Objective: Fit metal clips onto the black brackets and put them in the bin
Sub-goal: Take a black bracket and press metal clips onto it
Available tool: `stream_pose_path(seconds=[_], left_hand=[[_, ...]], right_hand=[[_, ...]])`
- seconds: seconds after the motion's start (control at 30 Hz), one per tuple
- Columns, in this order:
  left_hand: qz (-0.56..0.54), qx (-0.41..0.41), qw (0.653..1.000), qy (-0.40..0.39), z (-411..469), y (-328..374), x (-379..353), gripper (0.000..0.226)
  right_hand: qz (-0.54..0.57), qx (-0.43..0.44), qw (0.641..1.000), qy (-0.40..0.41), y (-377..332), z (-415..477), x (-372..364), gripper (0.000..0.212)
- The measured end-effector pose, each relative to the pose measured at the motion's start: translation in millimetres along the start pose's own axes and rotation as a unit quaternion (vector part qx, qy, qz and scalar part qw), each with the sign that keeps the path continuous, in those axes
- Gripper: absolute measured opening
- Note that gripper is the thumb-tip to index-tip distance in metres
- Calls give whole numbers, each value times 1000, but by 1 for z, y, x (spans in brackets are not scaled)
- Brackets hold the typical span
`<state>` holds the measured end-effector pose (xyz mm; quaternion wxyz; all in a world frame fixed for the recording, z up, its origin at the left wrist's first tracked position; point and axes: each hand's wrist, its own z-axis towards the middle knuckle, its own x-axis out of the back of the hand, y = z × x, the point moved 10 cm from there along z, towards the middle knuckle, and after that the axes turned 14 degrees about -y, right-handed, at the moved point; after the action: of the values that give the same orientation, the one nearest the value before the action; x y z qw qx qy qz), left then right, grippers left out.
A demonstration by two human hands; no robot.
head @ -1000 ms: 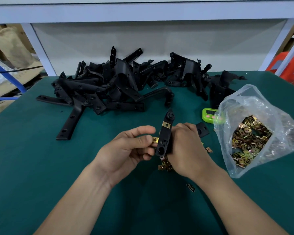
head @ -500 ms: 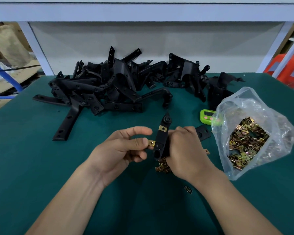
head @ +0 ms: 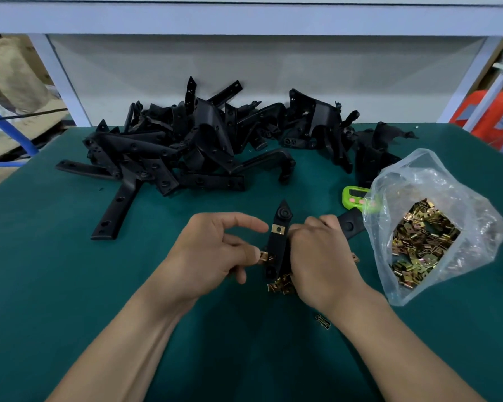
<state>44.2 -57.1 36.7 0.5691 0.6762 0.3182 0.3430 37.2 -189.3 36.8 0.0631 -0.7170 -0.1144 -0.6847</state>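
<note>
A black bracket stands almost straight up in the middle of the frame, just above the green surface. Its long side runs up and down, and its pointed tip aims at the top of the frame, leaning a little to the right. A gold clip already sits near its top.

The right hand is wrapped around the bracket from the right, fingers closed on it. The left hand pinches a second clip between thumb and finger and presses it against the bracket's lower left edge. Its other fingers are loosely spread.

A few loose clips lie right under the hands. A clear bag of clips sits to the right. A pile of brackets lies in the upper middle.
</note>
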Motion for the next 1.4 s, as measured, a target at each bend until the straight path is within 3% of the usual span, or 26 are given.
stream_pose_path(seconds=[0.27, 0.6, 0.87, 1.07, 1.23, 1.4], left_hand=[[18, 10, 1000, 2, -1, -2, -8, 35], [16, 1, 998, 61, 1, -2, 3, 40], [32, 18, 999, 3, 2, 1, -1, 43], [62, 18, 998, 18, -1, 3, -2, 54], [36, 12, 998, 46, -1, 1, -1, 50], [-57, 26, 998, 33, 2, -10, 0, 36]], right_hand=[[4, 4, 1000, -11, -3, -5, 2, 16], [-47, -37, 998, -31, -3, 1, 3, 29], [-56, -17, 998, -31, -7, 0, 2, 27], [-74, -15, 997, -29, -10, 1, -1, 31], [-57, -29, 998, -29, -7, 2, -1, 31], [5, -59, 998, -10, 8, -2, 3, 33]])
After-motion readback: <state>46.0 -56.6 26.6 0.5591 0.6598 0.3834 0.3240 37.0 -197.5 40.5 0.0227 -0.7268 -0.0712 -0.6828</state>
